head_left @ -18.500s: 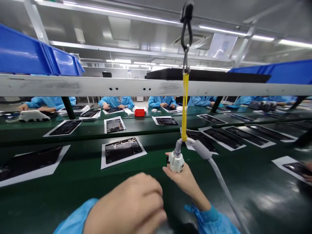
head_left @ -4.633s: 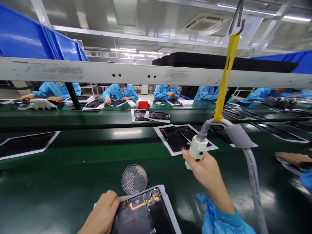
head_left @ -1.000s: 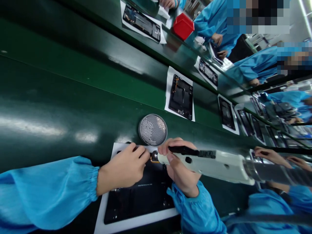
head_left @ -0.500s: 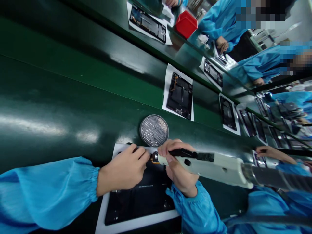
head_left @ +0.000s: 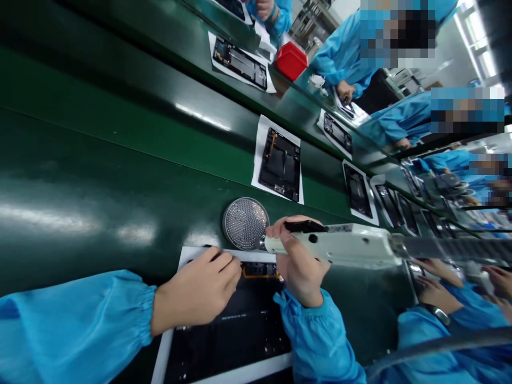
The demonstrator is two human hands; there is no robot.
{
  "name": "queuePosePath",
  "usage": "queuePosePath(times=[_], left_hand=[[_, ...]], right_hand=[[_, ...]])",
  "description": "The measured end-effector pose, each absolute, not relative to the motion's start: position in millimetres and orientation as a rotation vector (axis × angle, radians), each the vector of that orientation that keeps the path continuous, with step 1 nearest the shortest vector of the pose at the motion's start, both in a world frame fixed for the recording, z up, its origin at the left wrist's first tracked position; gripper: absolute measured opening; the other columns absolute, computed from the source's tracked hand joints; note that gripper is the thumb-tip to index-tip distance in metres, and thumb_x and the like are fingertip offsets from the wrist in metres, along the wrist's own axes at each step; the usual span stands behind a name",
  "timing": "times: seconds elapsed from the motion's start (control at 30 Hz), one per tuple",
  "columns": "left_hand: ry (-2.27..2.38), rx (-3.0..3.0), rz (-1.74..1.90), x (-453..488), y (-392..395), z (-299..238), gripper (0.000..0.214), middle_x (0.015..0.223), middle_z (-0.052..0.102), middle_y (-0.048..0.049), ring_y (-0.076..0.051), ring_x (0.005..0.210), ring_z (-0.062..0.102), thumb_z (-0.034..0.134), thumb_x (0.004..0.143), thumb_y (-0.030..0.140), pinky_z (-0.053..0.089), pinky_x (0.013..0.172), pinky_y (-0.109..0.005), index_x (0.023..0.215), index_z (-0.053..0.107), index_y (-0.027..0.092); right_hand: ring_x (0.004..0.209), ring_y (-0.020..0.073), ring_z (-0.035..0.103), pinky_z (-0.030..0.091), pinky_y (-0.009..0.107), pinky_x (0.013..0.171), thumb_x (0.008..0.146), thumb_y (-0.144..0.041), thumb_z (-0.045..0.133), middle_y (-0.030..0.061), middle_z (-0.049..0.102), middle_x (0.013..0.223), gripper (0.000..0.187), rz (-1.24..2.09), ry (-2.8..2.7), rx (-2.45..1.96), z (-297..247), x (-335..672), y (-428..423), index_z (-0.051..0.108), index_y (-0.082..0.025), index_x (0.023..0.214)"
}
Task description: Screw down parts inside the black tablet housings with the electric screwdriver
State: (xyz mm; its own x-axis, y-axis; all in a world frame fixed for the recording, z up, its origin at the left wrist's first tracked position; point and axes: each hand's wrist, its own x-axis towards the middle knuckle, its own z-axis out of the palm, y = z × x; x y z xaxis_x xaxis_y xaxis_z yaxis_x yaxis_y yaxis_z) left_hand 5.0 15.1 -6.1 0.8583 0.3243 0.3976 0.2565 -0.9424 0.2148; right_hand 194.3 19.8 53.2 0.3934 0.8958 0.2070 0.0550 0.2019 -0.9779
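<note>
A flat black rectangular tablet housing (head_left: 232,336) lies on a white paper sheet (head_left: 258,256) directly beneath the left hand (head_left: 198,293); that hand rests over the housing's far left part, fingers bent and bunched, and whether they pinch anything cannot be told; the right hand (head_left: 300,266), above the housing's far right corner, is closed round a pale greenish-white power screwdriver (head_left: 352,245); the tool's body runs out to the right of the housing; just beyond the housing's far edge sits a round grey metal perforated dish (head_left: 242,218) on the glossy dark green worktop (head_left: 80,224); half a second ago the driver's tip was at the housing's far edge beside the left fingertips; now it is at the dish's rim, touching or not being unclear, and that edge shows uncovered; the left hand has hardly changed pose; a short pale line of characters on the housing and a dark label on the driver are too small to read; beyond the housing and to its right lies another open black tablet housing (head_left: 280,165); much farther beyond stands a red plastic box (head_left: 291,60).
</note>
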Motion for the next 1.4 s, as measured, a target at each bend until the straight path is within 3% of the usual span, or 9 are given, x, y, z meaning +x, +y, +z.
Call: queuePosePath(times=[0.53, 0.73, 0.9, 1.07, 1.4], left_hand=[[0.542, 2.839, 0.491, 7, 8, -1, 0.037, 0.119, 0.066, -0.0164, -0.032, 0.103, 0.058, 0.047, 0.102, 0.032, 0.045, 0.083, -0.046, 0.119, 0.067, 0.005], [0.553, 2.800, 0.531, 7, 9, -2, 0.038, 0.114, 0.066, -0.0167, -0.031, 0.099, 0.058, 0.046, 0.102, 0.033, 0.045, 0.080, -0.045, 0.116, 0.068, 0.006], [0.589, 2.753, 0.616, 8, 9, -5, 0.035, 0.101, 0.066, -0.0147, -0.030, 0.093, 0.058, 0.049, 0.100, 0.031, 0.046, 0.078, -0.044, 0.109, 0.071, 0.006], [0.652, 2.717, 0.725, 8, 9, -5, 0.034, 0.101, 0.067, -0.0183, -0.033, 0.097, 0.058, 0.051, 0.098, 0.029, 0.047, 0.083, -0.046, 0.102, 0.073, 0.003], [0.640, 2.714, 0.764, 10, 11, -3, 0.030, 0.095, 0.068, -0.0179, -0.034, 0.096, 0.060, 0.055, 0.096, 0.026, 0.050, 0.082, -0.046, 0.096, 0.075, 0.004]], right_hand=[[0.070, 0.0176, 0.063, 0.054, 0.038, 0.070, 0.079, -0.016, 0.071, -0.0010, 0.065, 0.077, 0.016, 0.749, -1.023, -1.262, 48, 194, 18, 0.067, -0.023, 0.093], [0.069, 0.0163, 0.061, 0.053, 0.035, 0.067, 0.078, -0.012, 0.070, -0.0021, 0.064, 0.075, 0.016, 0.802, -1.020, -1.169, 46, 193, 22, 0.067, -0.023, 0.089], [0.070, 0.0174, 0.061, 0.054, 0.036, 0.068, 0.079, -0.014, 0.071, -0.0013, 0.063, 0.075, 0.021, 0.773, -1.031, -1.162, 52, 196, 18, 0.071, -0.025, 0.097], [0.071, 0.0177, 0.060, 0.052, 0.035, 0.063, 0.082, -0.011, 0.067, -0.0004, 0.060, 0.078, 0.023, 0.833, -1.110, -1.047, 71, 191, 4, 0.071, -0.024, 0.101], [0.078, 0.0194, 0.063, 0.052, 0.039, 0.071, 0.089, -0.016, 0.065, 0.0004, 0.063, 0.087, 0.020, 0.946, -1.277, -1.186, 53, 182, -13, 0.066, -0.027, 0.105]])
